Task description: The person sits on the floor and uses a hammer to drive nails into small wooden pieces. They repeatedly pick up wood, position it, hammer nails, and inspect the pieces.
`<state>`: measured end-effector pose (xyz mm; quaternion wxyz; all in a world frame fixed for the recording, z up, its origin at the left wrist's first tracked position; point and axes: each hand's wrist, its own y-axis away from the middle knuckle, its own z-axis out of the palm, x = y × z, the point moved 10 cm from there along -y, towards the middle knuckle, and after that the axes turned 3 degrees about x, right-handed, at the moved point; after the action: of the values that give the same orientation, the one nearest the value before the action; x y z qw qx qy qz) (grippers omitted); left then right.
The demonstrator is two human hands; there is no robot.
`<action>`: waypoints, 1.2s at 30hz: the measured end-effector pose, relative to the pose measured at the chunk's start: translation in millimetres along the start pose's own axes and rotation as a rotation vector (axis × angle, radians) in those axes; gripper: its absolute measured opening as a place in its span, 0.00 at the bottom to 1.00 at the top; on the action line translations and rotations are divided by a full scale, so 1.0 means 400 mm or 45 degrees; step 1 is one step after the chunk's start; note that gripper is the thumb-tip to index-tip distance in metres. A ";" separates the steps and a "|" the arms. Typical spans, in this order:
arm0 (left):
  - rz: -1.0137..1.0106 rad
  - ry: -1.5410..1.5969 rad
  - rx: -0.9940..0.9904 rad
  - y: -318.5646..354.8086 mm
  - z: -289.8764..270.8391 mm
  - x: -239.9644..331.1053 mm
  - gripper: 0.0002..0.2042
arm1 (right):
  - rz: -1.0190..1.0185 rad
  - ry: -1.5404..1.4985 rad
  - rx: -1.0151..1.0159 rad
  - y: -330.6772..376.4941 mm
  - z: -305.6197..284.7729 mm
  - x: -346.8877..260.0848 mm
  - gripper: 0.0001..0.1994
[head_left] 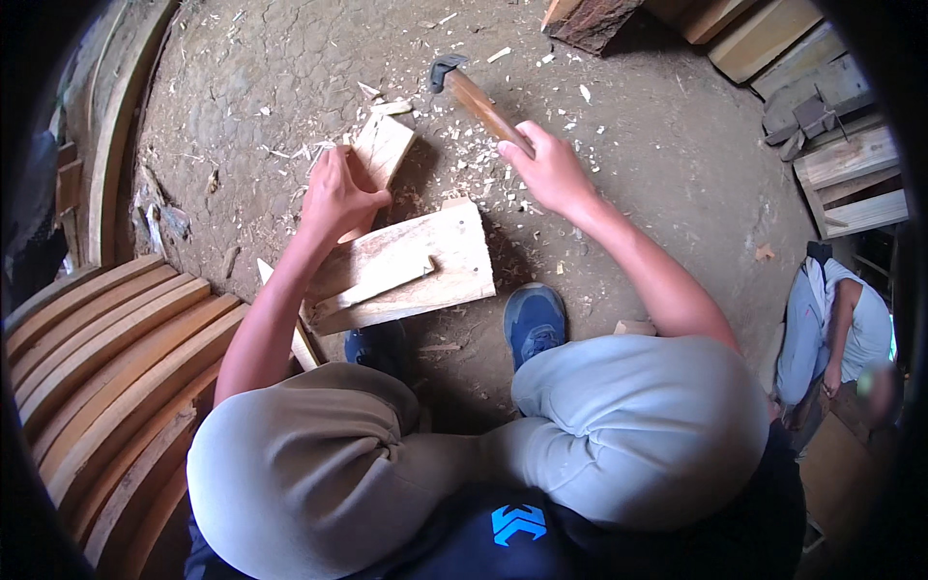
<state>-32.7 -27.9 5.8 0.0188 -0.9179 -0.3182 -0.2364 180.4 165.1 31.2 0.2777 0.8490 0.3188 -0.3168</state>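
My right hand (553,171) is closed round the wooden handle of a hand adze (490,111), whose dark curved metal head is raised beyond my fingers, apart from the wood. My left hand (340,196) grips a short wooden block (385,148) from its left side, thumb toward me. This block slants up and away from me. Its lower end shows under my thumb, by the far edge of a thick wooden slab (406,253). A narrow wood strip (382,282) with a notched end lies on the slab's top. My fingertips are partly hidden.
Pale wood chips (483,174) litter the dirt floor (657,126). Several curved boards (126,358) are stacked at my left. More timber (764,43) lies at the far right. My shoes (535,324) are close to the slab. Another person (841,324) bends over at the right.
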 end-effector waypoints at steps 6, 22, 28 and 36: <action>0.119 0.475 0.196 -0.044 -0.071 0.002 0.38 | 0.050 -0.101 0.142 -0.009 -0.034 0.035 0.15; -0.623 1.921 0.283 -0.026 -0.025 -0.229 0.13 | 0.069 -0.102 0.096 -0.007 0.009 0.111 0.14; -0.471 1.863 0.442 -0.027 -0.066 -0.280 0.09 | 0.066 -0.126 0.062 -0.015 0.015 0.098 0.15; -0.426 1.546 0.270 -0.066 -0.129 -0.234 0.17 | 0.187 -0.111 0.013 -0.006 0.008 0.103 0.18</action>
<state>-134.2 -70.2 6.9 0.2494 -0.5515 -0.4116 -0.6813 202.1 179.5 -0.9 0.3094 0.8570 0.2417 -0.3338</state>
